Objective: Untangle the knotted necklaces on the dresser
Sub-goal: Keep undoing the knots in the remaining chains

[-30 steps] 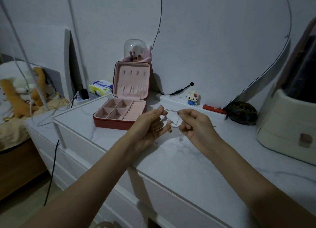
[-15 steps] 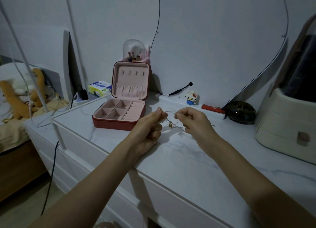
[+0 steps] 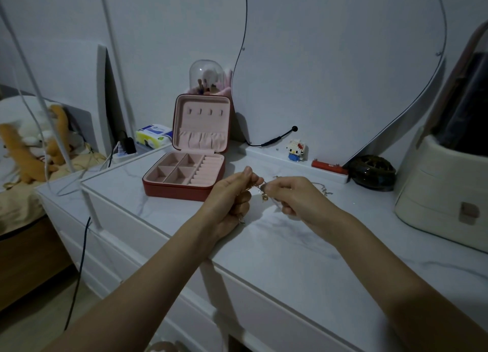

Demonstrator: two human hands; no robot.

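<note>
Thin metal chain, the necklaces [image 3: 264, 192], sits bunched between both hands just above the dresser [image 3: 303, 259] top. Left hand [image 3: 232, 196] fingers curled, thumb and forefinger pinching strands at the knot. Right hand [image 3: 295, 197] fingers curled too, fingertips [image 3: 269, 186] pinching the chain from the other side, almost touching the left fingertips. Small gold pendant [image 3: 264, 198] hangs just below the pinch. A loose chain tail [image 3: 323, 189] trails past the right fingers onto the marble; too fine to say which necklace it belongs to.

Risks, as judged:
- pulling the hands apart hard would likely cinch the knot tighter or snap a link
- dim light and fine links make it easy to pinch the wrong strand
- the tail could drag or snag if the hands lift
- a dropped chain would land on the top, not the floor, since the hands are well in from the front edge

Room: open marble below and toward the person from the fingers. Red jewelry box [image 3: 184, 178], lid up, sits near on the left-hand side. Cream organizer [image 3: 443, 190] sits well apart beyond the right hand. Dark bowl [image 3: 373, 172] and a small toy figure [image 3: 295, 149] are behind the fingers, by the wall.
</note>
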